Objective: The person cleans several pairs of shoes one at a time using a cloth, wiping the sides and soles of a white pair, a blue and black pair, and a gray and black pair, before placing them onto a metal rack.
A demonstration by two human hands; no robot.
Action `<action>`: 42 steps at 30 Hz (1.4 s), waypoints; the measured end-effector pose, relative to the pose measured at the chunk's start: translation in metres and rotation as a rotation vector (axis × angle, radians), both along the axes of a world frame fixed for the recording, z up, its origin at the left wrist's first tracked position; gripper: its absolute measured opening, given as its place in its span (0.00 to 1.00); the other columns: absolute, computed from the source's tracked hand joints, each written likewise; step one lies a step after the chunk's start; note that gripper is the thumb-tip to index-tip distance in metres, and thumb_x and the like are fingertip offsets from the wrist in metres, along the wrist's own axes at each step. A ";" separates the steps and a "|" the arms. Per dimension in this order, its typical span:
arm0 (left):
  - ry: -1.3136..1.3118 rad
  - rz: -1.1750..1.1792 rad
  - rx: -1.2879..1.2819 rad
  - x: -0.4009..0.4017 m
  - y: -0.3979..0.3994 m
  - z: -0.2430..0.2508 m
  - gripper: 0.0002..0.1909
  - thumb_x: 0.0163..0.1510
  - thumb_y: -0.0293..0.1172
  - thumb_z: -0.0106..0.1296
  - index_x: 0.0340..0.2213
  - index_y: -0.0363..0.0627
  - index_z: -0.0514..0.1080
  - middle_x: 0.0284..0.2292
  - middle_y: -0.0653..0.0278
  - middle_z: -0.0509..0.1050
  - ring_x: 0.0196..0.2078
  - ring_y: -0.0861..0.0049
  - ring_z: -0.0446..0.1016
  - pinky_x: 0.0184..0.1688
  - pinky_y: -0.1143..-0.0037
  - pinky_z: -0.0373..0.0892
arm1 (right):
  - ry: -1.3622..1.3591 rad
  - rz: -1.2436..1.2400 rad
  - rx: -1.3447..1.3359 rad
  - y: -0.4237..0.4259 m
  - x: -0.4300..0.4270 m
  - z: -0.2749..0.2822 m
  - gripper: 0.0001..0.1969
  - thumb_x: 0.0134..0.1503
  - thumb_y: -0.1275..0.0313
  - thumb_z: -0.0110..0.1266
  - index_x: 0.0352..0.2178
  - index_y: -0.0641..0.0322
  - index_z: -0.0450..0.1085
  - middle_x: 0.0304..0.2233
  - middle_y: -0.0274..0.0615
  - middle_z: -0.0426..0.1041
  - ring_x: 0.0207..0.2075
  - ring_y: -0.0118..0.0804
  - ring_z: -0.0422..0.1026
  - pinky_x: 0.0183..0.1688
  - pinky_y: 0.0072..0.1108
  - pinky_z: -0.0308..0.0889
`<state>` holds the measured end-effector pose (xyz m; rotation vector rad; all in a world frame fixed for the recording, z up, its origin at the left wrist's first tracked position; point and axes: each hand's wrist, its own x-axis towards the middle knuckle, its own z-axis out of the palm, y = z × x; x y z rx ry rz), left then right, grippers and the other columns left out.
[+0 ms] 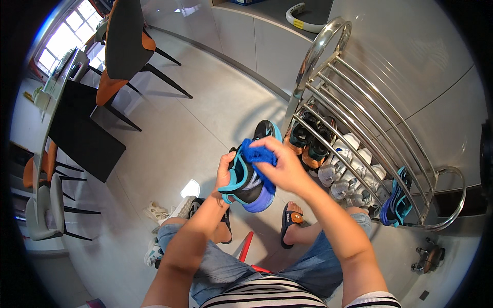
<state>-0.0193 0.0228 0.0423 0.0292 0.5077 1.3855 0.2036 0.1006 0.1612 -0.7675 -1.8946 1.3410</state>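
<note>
Held up before me is a black sneaker [250,188] with turquoise trim and a blue-purple sole, its toe pointing away. My left hand [223,173] grips it by the left side near the collar. In my right hand [283,163] a bright blue cloth [259,153] is bunched between thumb and fingers, pressed against the sneaker's upper around the lacing. Part of the tongue and laces is hidden by the cloth. A similar black and turquoise sneaker [398,200] stands at the near end of the metal shoe rack, to my right.
The chrome shoe rack [358,104] has several black-and-orange and white shoes [352,165] at its lower level. More shoes [154,250] lie on the floor by my left leg. A red stool leg [246,246] shows between my feet. Orange-grey chairs [127,50] stand at upper left.
</note>
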 end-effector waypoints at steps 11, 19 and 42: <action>-0.049 0.063 -0.094 -0.007 0.000 0.002 0.28 0.79 0.58 0.60 0.61 0.47 0.88 0.57 0.55 0.94 0.59 0.59 0.93 0.71 0.56 0.86 | -0.070 0.029 0.119 0.002 0.015 -0.007 0.23 0.59 0.82 0.70 0.56 0.63 0.89 0.53 0.48 0.88 0.57 0.50 0.88 0.64 0.36 0.81; 0.051 0.054 0.061 -0.015 0.005 0.010 0.28 0.79 0.55 0.57 0.60 0.45 0.87 0.56 0.54 0.94 0.56 0.59 0.94 0.67 0.57 0.88 | -0.061 0.385 0.057 -0.037 0.012 0.007 0.25 0.54 0.80 0.71 0.55 0.60 0.89 0.51 0.46 0.89 0.56 0.56 0.89 0.63 0.40 0.83; 0.154 -0.101 -0.161 0.004 0.002 0.007 0.25 0.81 0.59 0.52 0.53 0.53 0.87 0.51 0.60 0.93 0.50 0.60 0.93 0.57 0.58 0.90 | -0.261 0.189 0.338 -0.030 0.003 0.002 0.23 0.57 0.77 0.80 0.55 0.54 0.87 0.56 0.44 0.83 0.52 0.59 0.87 0.54 0.40 0.84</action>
